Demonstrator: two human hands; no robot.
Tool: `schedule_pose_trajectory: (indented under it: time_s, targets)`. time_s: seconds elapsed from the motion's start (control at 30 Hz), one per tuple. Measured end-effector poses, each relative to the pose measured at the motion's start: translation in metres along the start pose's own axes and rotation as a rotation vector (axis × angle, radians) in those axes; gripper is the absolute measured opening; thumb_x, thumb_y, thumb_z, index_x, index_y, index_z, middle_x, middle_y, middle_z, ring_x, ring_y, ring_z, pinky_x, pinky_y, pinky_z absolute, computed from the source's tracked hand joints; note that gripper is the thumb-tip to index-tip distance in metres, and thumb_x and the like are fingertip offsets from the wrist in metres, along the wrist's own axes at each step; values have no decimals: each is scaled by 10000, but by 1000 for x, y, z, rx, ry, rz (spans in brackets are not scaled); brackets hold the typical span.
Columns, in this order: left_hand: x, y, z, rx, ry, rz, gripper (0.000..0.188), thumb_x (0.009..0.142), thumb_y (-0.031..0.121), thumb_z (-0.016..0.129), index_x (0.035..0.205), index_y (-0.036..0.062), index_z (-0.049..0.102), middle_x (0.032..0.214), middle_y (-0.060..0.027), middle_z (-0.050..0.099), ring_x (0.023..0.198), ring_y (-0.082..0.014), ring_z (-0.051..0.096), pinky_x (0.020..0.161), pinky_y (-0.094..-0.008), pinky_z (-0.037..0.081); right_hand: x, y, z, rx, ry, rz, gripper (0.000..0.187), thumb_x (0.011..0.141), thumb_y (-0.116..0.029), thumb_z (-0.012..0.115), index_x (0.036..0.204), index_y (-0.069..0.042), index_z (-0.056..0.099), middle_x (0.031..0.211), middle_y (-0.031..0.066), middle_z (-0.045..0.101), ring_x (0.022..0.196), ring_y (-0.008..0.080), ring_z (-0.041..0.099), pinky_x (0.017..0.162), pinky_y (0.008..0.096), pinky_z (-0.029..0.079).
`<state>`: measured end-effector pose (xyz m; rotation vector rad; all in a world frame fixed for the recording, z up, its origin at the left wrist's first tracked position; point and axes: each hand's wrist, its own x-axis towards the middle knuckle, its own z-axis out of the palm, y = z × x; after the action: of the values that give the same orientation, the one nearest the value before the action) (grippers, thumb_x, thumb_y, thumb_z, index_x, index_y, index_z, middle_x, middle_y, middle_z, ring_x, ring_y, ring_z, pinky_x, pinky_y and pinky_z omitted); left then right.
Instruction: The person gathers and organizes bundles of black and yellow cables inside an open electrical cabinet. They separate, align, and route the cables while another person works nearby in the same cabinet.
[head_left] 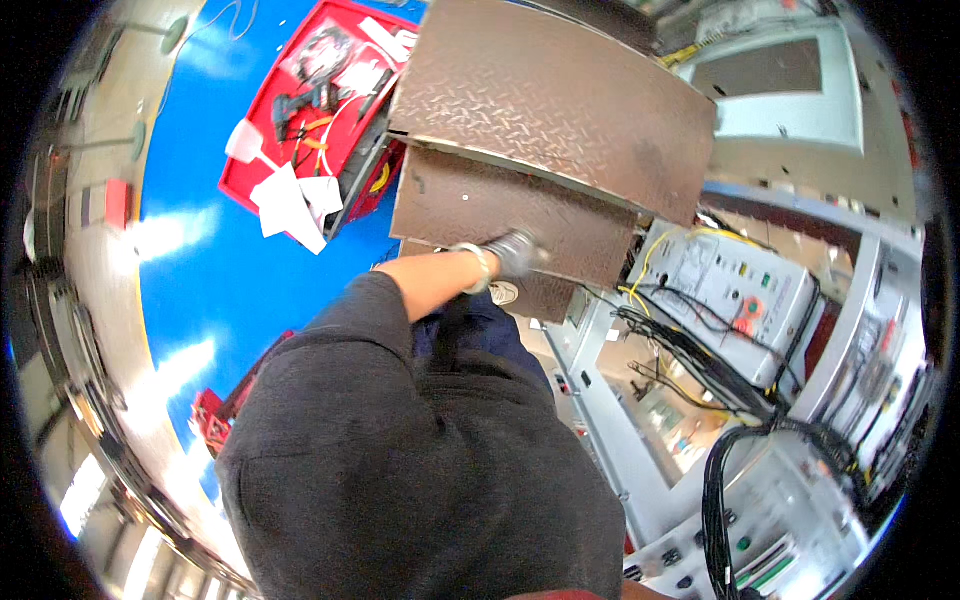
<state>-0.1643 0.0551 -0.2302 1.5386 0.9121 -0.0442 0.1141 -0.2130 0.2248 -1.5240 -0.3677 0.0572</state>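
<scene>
My left hand (513, 254), in a grey glove with a pale cuff, reaches forward and to the right from a dark sleeve. It is over the lower brown metal step (450, 205), close to that step's near edge. Motion blurs the fingers, so I cannot make out their shape or anything in them. Whether the hand touches the step is also unclear. Beyond rises a larger brown tread-plate step (560, 95). My right hand is out of the picture. A light shoe (504, 293) shows just below the left hand.
A red tool cart (262, 118) at the far left holds a cordless drill (300, 108), orange-handled pliers and white papers (290, 200). Right of me stands a grey machine frame (840, 320) with a control box (725, 290) and bundled black cables (715, 500). Blue flooring (200, 290) lies left.
</scene>
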Motion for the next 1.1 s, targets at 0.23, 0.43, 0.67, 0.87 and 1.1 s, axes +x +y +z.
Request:
schedule_pose_trajectory:
  time_s: [0.23, 0.43, 0.67, 0.87, 1.1]
  targets:
    - [-82, -219, -117, 101, 1045, -625, 188, 785, 254, 585, 899, 116, 643, 845, -165, 633, 790, -340, 602, 720, -420, 465, 29, 24, 69, -33, -97, 94, 245, 850, -216, 460, 962, -11, 533, 778, 57, 535, 673, 163, 505, 634, 271, 427]
    - [-109, -274, -176, -118, 1107, -816, 232, 808, 242, 551, 991, 118, 621, 909, -155, 643, 886, -308, 608, 793, -381, 457, 24, 40, 139, -108, -138, 116, 260, 847, -248, 462, 945, -18, 535, 742, 45, 517, 634, 155, 481, 602, 264, 404]
    - [-107, -327, -176, -203, 1071, -955, 298, 809, 249, 511, 1063, 118, 597, 954, -180, 632, 943, -338, 592, 846, -409, 442, 18, 54, 202, -185, -177, 125, 281, 844, -284, 465, 925, -25, 536, 699, 31, 497, 589, 145, 453, 565, 256, 376]
    - [-129, -355, -143, -175, 1034, -998, 324, 806, 215, 539, 1118, 129, 569, 1057, -191, 590, 1001, -343, 561, 878, -402, 431, 14, 61, 230, -226, -189, 114, 300, 842, -315, 467, 909, -32, 538, 662, 20, 480, 550, 136, 429, 533, 250, 353]
    - [-115, -386, -133, 9, 1080, -966, 317, 806, 229, 517, 1103, 134, 576, 1082, -171, 574, 1014, -358, 537, 880, -436, 427, 12, 64, 250, -263, -206, 83, 324, 839, -352, 470, 889, -39, 540, 620, 6, 459, 505, 126, 400, 496, 242, 326]
